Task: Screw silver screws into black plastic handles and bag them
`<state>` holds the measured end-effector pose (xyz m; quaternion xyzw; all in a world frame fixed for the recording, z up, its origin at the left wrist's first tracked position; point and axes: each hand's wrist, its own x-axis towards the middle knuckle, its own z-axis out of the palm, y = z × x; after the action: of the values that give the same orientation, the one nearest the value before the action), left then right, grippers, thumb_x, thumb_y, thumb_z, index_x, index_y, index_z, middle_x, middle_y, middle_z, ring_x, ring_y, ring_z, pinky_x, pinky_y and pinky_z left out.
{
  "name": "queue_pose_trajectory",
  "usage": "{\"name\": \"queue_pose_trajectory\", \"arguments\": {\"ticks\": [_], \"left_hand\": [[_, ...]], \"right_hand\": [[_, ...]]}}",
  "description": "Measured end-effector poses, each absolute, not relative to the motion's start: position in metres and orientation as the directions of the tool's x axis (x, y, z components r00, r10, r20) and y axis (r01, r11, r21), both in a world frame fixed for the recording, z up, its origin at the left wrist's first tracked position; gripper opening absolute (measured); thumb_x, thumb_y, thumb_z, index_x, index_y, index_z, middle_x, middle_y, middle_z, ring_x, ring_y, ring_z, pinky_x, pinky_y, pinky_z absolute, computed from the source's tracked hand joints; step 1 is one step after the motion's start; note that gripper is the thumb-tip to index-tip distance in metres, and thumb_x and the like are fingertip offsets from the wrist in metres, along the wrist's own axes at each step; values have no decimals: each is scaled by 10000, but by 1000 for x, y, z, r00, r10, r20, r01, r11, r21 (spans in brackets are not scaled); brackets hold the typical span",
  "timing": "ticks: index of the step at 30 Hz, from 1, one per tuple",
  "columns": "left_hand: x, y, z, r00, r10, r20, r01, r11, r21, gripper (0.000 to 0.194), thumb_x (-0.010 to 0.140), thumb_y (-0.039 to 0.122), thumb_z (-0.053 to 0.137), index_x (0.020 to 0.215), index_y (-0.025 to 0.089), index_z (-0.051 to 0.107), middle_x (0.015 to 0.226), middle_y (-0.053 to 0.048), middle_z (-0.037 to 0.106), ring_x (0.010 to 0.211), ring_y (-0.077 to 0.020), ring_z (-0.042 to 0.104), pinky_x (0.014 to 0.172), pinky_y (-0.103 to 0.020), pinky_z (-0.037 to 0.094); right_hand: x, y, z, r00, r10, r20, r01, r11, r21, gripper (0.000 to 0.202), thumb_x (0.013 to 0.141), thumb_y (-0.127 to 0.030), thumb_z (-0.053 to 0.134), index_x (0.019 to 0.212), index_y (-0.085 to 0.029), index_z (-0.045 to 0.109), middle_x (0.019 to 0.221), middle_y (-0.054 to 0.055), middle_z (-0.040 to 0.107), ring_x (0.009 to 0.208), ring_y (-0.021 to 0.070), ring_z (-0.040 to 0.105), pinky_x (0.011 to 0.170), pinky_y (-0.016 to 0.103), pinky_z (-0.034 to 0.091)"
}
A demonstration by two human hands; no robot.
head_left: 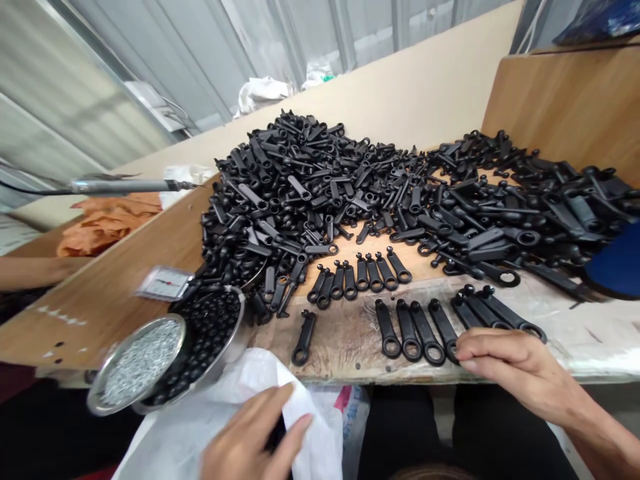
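My right hand (520, 367) is at the table's front edge, its thumb and fingers pinched at the ring end of a black crank handle (440, 320). That handle lies in a row with several others of its kind, each with a ring at one end and a small ball at the other. Under the palm, more black crank handles (493, 310) are partly hidden. My left hand (255, 437) is blurred over a white bag (315, 427), thumb and fingers apart. Something dark shows between them, and I cannot make it out. A lone crank handle (304, 340) lies left of the row.
A big heap of black handles (300, 173) fills the back. At left stand a bowl of black balls (243, 320) and a smaller bowl of silvery pins (183, 327). A powered screwdriver (125, 186) and a dial gauge (164, 283) are beyond. Another person's arm (40, 273) shows at left.
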<state>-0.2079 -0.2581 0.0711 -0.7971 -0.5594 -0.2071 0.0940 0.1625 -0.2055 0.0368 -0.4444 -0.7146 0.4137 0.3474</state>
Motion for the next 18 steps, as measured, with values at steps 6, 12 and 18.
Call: {"name": "queue_pose_trajectory", "arguments": {"ticks": [6, 12, 18], "left_hand": [[-82, -202, 36, 352, 901, 254, 882, -410, 230, 285, 787, 307, 540, 1054, 215, 572, 866, -33, 634, 807, -192, 601, 744, -337, 507], [-66, -191, 15, 299, 921, 251, 888, -365, 280, 237, 741, 232, 562, 974, 235, 604, 787, -22, 605, 737, -192, 600, 662, -326, 514], [-79, -198, 9, 269, 848, 457, 837, -440, 325, 187, 725, 141, 557, 905, 164, 602, 839, -45, 626, 797, -156, 607, 745, -285, 517]], "right_hand": [[172, -217, 46, -370, 902, 225, 363, 363, -858, 155, 857, -241, 524, 832, -222, 676, 847, 21, 672, 828, 159, 628, 714, 204, 486], [189, -226, 45, -339, 915, 217, 411, 352, -841, 130, 830, -250, 566, 831, -252, 696, 828, 7, 681, 819, 155, 640, 665, 173, 498], [176, -224, 42, -370, 916, 155, 347, 291, -891, 182, 868, -266, 511, 801, -210, 670, 821, 27, 648, 769, 145, 615, 690, 212, 475]]}}
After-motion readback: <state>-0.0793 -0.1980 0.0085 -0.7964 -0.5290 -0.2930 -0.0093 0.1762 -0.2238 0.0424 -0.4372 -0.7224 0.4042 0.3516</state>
